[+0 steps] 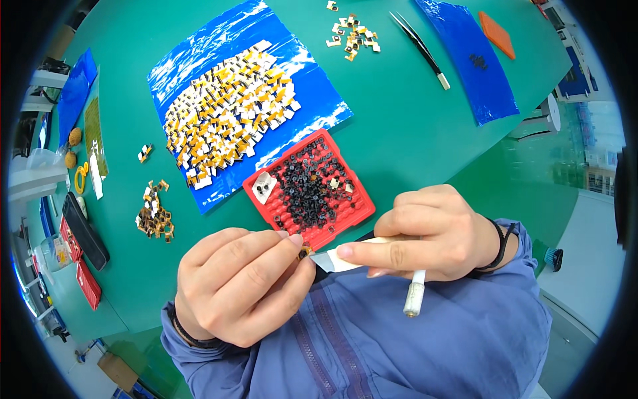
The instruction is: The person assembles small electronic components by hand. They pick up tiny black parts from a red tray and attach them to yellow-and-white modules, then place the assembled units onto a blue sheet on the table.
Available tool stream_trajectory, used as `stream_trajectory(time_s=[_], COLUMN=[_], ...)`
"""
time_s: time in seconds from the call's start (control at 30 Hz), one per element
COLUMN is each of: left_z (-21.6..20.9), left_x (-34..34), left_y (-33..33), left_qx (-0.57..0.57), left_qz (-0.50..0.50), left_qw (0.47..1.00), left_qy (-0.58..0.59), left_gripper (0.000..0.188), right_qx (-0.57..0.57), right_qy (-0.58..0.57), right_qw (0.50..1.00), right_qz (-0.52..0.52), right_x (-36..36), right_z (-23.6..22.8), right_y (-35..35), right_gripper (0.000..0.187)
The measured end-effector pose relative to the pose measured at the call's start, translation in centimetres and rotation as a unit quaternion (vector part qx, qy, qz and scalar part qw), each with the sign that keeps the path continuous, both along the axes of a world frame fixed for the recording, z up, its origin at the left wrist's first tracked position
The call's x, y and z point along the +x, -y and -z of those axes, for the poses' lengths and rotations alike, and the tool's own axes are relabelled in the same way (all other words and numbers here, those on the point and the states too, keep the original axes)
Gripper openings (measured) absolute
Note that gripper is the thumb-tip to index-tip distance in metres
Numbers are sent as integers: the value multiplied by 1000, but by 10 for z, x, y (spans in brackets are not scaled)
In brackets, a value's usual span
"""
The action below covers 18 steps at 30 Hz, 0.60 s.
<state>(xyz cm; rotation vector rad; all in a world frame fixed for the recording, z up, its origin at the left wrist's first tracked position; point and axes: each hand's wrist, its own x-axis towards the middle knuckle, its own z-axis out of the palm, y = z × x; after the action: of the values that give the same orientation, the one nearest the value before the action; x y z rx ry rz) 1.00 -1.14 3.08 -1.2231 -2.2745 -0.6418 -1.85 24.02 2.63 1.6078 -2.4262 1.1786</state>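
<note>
My left hand (242, 282) is closed, its thumb and fingertips pinching a tiny black-and-amber part (305, 252). My right hand (425, 233) grips a flat blade (323, 260) with a pale wrapped handle; the blade's tip reaches to the part, but whether it touches cannot be made out. A white stick with a cloudy cylindrical end (413, 300) also pokes out below the right hand's fingers. Just beyond both hands lies a red ribbed tray (359, 205), holding many small black pieces (307, 189), a scrap of white material (264, 187) and a few pale bits.
Blue film (319, 110) under a heap of white-and-amber parts (229, 106) lies beyond the tray. Smaller part piles sit at left (155, 214) and far (353, 36). Tweezers (421, 50), another blue sheet (488, 93) and an orange block (496, 34) lie far right; a black case (85, 231) lies left.
</note>
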Motion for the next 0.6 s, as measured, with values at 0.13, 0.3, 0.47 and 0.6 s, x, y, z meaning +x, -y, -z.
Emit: stream_trajectory(time_s=[0.13,0.3,0.47,0.6], left_z=[1,1,0,-2], left_x=[0,2,6,7], left_y=[0,1,0,2], left_qx=[3,-6,7,6], left_qz=[3,6,10,35], left_qw=[1000,1000,999,997], left_qy=[0,9,49,63], left_gripper=[16,18,19,20], right_qx=[4,6,17,6], right_qy=[-7,-9,-15,-12], right_qw=[1000,1000,1000,1000], right_qz=[-2,-5,-5,-11], right_x=[0,0,-1,-2], right_z=[2,3,1,2], right_y=[2,3,3,2], right_gripper=[35,35,35,34])
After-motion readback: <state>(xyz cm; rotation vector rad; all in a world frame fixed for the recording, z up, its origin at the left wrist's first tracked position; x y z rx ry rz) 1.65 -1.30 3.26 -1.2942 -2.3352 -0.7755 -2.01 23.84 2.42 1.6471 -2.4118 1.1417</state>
